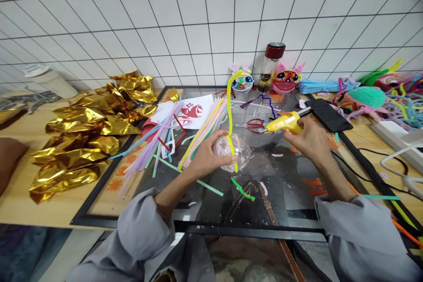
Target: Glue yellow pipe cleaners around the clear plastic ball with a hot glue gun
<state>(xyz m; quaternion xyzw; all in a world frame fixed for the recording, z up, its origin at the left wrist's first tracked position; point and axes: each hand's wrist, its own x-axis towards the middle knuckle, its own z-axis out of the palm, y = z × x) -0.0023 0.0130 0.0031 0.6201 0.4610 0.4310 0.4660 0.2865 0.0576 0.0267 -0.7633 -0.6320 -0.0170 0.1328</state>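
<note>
My left hand (209,153) is wrapped round a clear plastic ball or half-ball (243,147) above the dark glass board. Under that thumb a yellow pipe cleaner (229,110) lies against the ball, and its long free end rises and bends over at the top. Off to the right, my right hand (309,136) grips a yellow hot glue gun (282,122) whose nozzle points left toward the ball, a short distance apart from it. Red-handled scissors (255,125) lie just behind the nozzle. A short green pipe cleaner piece (243,189) rests in front of the ball.
Bundled pastel pipe cleaners (206,130) and a red-and-white paper picture (194,112) lie left of centre. Crumpled gold foil (76,128) covers the left side. Behind stand a lidded bottle (269,68) and decorated faces (243,83). A black phone (327,114) and power strip (399,141) lie right.
</note>
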